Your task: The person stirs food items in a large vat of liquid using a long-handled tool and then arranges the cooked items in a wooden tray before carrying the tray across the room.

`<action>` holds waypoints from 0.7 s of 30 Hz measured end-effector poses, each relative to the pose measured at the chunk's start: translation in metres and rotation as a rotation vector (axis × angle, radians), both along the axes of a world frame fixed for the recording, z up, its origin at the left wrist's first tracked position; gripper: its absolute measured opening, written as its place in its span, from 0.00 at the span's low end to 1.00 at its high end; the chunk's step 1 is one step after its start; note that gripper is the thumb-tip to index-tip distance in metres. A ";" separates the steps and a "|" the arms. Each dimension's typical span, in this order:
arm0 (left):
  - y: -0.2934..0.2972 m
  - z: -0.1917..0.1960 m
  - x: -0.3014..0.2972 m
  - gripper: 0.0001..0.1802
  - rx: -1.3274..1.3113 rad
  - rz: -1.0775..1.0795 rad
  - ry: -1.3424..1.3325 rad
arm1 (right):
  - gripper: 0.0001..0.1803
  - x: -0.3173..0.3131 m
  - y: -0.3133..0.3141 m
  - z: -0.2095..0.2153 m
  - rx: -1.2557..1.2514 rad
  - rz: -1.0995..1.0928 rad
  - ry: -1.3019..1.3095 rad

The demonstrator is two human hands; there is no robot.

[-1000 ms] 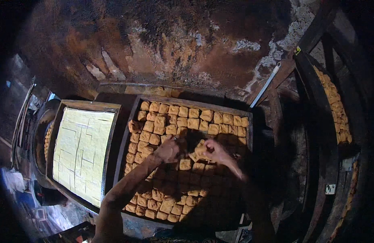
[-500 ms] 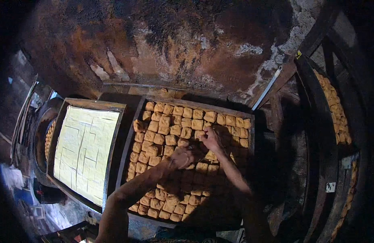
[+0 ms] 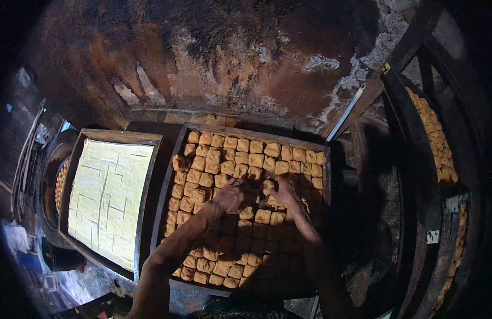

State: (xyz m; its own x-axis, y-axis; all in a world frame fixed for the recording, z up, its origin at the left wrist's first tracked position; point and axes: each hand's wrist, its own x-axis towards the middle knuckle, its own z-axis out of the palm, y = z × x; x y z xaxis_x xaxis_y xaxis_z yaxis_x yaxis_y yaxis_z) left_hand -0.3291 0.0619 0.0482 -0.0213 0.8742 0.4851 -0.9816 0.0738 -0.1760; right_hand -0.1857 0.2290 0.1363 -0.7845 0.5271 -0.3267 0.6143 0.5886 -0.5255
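Note:
A wide wooden tray in front of me is filled with rows of golden-brown fried cubes, which look like fried tofu. Near the tray's middle, my right hand pinches one cube between thumb and fingers. Just left of it, my left hand rests low over the rows with its fingers curled; shadow hides what they hold, if anything. One cube sits against the tray's left side. My forearms cast a dark shadow over the tray's lower right.
On the left, a second wooden tray bears a pale yellow sheet with cut lines. Behind it is a dark round vessel. A stained wall rises beyond. More brown pieces fill racks on the right, near a thin white tube.
The whole view has shifted slightly. My right hand has moved down a little toward me with a cube in its fingers. My left hand has moved slightly up and left across the rows.

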 end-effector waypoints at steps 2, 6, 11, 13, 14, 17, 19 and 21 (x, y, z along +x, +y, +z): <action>-0.002 -0.008 0.004 0.25 -0.059 0.239 0.135 | 0.27 0.002 -0.007 -0.011 0.034 0.027 0.027; -0.008 -0.043 0.000 0.31 -0.303 -0.048 -0.062 | 0.22 -0.009 -0.020 -0.004 -0.042 0.031 0.036; 0.001 -0.018 0.011 0.26 -0.068 -0.519 -0.538 | 0.09 0.002 0.001 -0.025 -0.083 0.008 0.134; -0.006 0.025 0.026 0.26 -0.235 -0.232 -0.019 | 0.05 0.009 0.002 -0.032 -0.075 -0.061 0.237; -0.012 0.033 0.028 0.27 -0.598 0.041 0.328 | 0.05 0.010 0.000 -0.031 -0.079 -0.058 0.237; -0.029 -0.007 0.024 0.23 -0.357 0.104 0.281 | 0.04 0.000 -0.017 -0.011 -0.098 -0.026 0.322; -0.037 -0.028 0.015 0.21 0.186 0.042 0.109 | 0.05 -0.011 -0.030 -0.001 0.013 -0.106 0.344; -0.025 -0.001 0.034 0.19 -0.067 0.072 0.247 | 0.06 0.010 -0.014 -0.004 0.075 -0.122 0.379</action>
